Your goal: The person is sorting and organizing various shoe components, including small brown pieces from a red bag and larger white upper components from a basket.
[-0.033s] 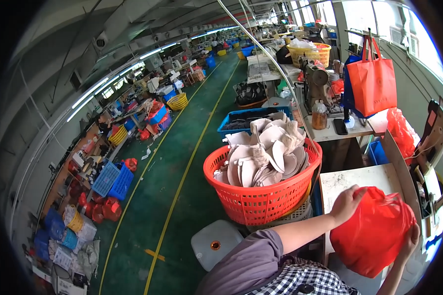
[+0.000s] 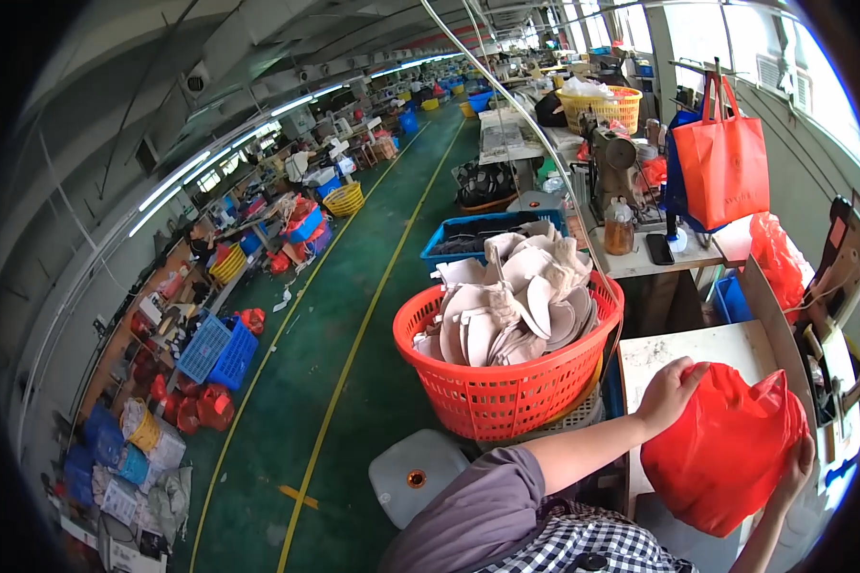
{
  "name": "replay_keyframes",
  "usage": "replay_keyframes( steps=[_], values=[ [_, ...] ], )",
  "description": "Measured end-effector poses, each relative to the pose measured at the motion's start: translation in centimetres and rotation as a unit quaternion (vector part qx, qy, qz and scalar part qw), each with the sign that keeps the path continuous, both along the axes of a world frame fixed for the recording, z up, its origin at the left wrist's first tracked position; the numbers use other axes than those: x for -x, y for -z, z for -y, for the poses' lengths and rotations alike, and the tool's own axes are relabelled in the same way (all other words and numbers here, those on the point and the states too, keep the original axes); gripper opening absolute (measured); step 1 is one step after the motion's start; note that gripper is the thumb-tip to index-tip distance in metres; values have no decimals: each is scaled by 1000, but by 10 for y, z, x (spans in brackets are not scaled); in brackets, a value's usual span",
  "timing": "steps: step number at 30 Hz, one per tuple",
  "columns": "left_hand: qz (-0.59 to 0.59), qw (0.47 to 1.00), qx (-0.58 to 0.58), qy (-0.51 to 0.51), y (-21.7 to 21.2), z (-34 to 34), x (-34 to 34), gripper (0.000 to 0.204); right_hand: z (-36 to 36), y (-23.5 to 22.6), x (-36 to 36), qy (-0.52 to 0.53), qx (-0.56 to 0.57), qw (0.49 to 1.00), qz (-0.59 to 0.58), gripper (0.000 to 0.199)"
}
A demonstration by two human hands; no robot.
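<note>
A red plastic bag (image 2: 721, 449) lies on a white worktop (image 2: 669, 349) at the lower right. My left hand (image 2: 672, 392) grips the bag's upper left edge, with the forearm reaching in from a grey sleeve. At the bag's right edge, my right hand (image 2: 798, 470) holds it from the side. What is inside the bag is hidden.
An orange basket (image 2: 506, 387) heaped with pale shoe parts stands just left of the worktop. A white canister (image 2: 416, 482) sits on the green floor below. Behind are a blue crate (image 2: 468, 229), a sewing machine (image 2: 616, 158), an orange tote bag (image 2: 726, 162) and rows of workstations along the aisle.
</note>
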State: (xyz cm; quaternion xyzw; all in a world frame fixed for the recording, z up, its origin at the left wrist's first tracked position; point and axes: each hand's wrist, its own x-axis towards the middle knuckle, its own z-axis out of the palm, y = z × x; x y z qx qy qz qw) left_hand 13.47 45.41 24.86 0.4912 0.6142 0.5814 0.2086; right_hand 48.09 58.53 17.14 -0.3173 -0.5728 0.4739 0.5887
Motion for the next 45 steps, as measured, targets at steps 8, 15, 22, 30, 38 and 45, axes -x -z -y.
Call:
replay_keyframes(
  steps=[8,15,22,30,38,45],
  values=[
    [-184,981,-34,58,58,9,-2,28,-8,78,-2,68,11,994,89,29],
    [-200,976,-87,16,44,3,-18,18,97,-87,109,-36,-323,880,347,18],
    [19,984,-134,117,36,27,-27,43,98,-78,171,-22,-251,865,435,28],
    [532,838,-22,118,58,36,-12,31,72,-52,140,19,-224,760,610,30],
    [643,746,-64,161,66,45,-7,24,53,-63,27,177,-386,686,591,24],
    [557,821,-9,122,41,49,18,38,55,-73,-66,145,150,978,-12,19]
  ],
)
